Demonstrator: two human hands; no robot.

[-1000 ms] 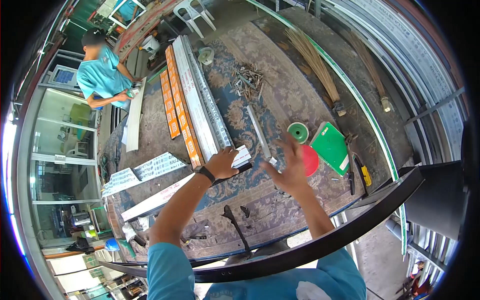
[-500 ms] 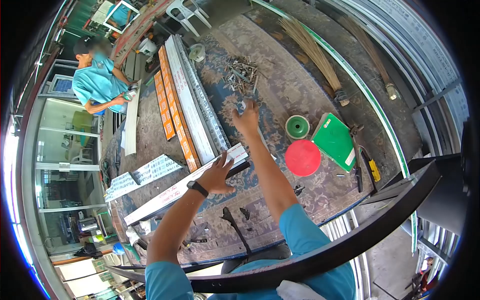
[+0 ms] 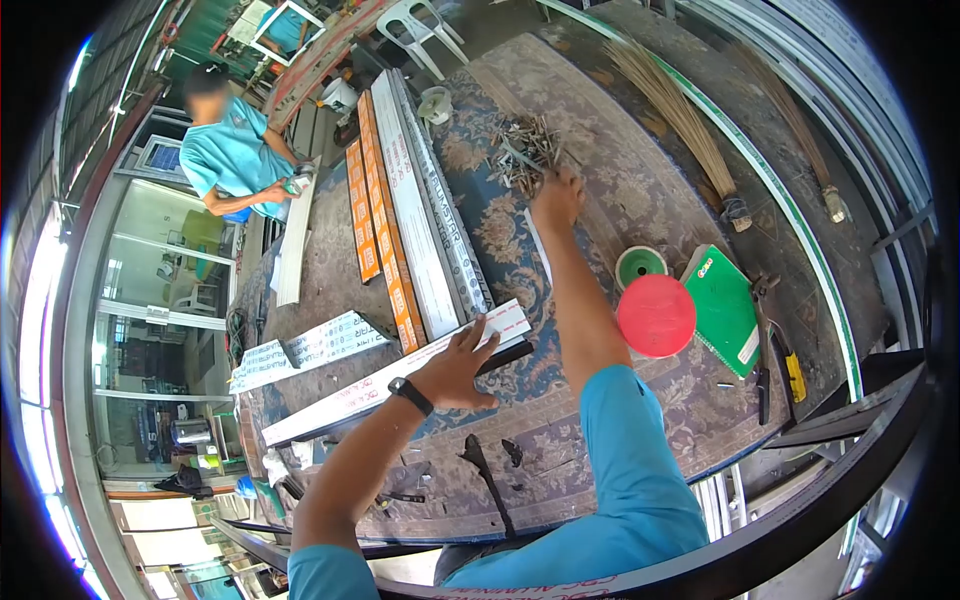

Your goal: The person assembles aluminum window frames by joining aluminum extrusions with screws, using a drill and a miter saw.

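My left hand lies with fingers spread on a long white profile with red lettering, near its right end. A dark bar shows along the profile's edge. My right hand is stretched forward to a pile of small metal pieces. Its fingers are curled downward at the near side of the pile; what they hold, if anything, is hidden. A narrow white strip lies on the patterned table cover beside my right wrist.
Long wrapped profiles and orange-labelled ones lie beyond my left hand. To the right are a green bowl, a red disc, a green notebook and a yellow-handled tool. A co-worker handles a pale strip.
My right hand has moved forward to the metal pile; a small pale thing showed at its fingers before. My left hand stays on the white profile. The whole view has shifted slightly.
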